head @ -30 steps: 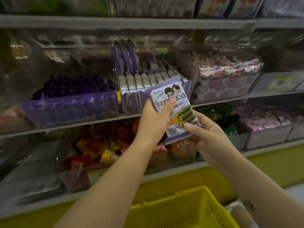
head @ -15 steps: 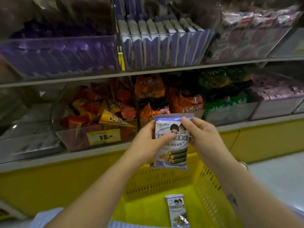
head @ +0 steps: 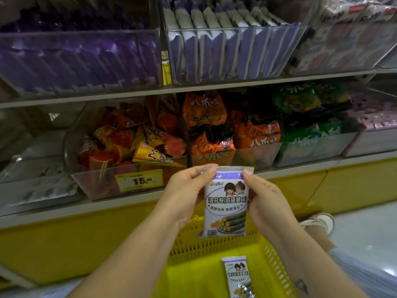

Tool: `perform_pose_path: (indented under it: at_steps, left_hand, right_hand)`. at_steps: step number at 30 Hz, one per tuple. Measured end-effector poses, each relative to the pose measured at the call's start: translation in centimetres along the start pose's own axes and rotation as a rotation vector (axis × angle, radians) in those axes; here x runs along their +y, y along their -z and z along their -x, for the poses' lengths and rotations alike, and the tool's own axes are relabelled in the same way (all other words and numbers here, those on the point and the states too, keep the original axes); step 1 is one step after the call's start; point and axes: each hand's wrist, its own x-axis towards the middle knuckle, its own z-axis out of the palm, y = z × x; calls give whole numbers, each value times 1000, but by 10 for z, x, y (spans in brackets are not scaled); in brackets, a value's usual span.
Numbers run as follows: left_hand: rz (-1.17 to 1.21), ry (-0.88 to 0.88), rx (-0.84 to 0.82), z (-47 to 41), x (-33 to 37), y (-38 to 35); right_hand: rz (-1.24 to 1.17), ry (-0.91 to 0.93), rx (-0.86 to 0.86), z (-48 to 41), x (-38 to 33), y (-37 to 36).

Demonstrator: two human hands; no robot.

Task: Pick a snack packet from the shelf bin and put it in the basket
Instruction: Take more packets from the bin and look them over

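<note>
1. Left grip (head: pixel 189 197) and right grip (head: pixel 268 203) both pinch the snack packet (head: pixel 225 204). Each holds a top corner between thumb and forefinger, with the other fingers curled behind the packet's side edges.
2. Held this way, the packet hangs upright in the air with its print facing the camera. It is above the far rim of the yellow basket (head: pixel 277 265) and in front of the lower shelf edge (head: pixel 300 166).
3. A second packet (head: pixel 237 276) with the same print lies flat on the basket floor.
4. On the upper shelf, a clear bin (head: pixel 236 57) holds upright rows of purple-and-white packets.
5. Below it, clear bins hold cone packs (head: pixel 148 147), orange bags (head: pixel 204 112) and green bags (head: pixel 300 100). A yellow price tag (head: pixel 139 180) reading 15 sits on the cone bin's front.
</note>
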Motion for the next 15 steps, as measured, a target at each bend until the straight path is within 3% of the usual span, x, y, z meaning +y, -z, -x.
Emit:
perform_pose_path:
  at_steps: [4, 9, 12, 15]
  left_hand:
    - [-25, 9, -34, -1, 3, 2]
    - [1, 24, -47, -1, 8, 2]
    - [69, 26, -24, -3, 11, 3]
    - [174, 56, -11, -5, 15, 4]
  right_hand:
    - [-123, -43, 5, -2, 3, -3]
    - [-32, -5, -43, -4, -1, 0]
    - [189, -23, -226, 3, -6, 6]
    - [286, -169, -376, 9, -8, 11]
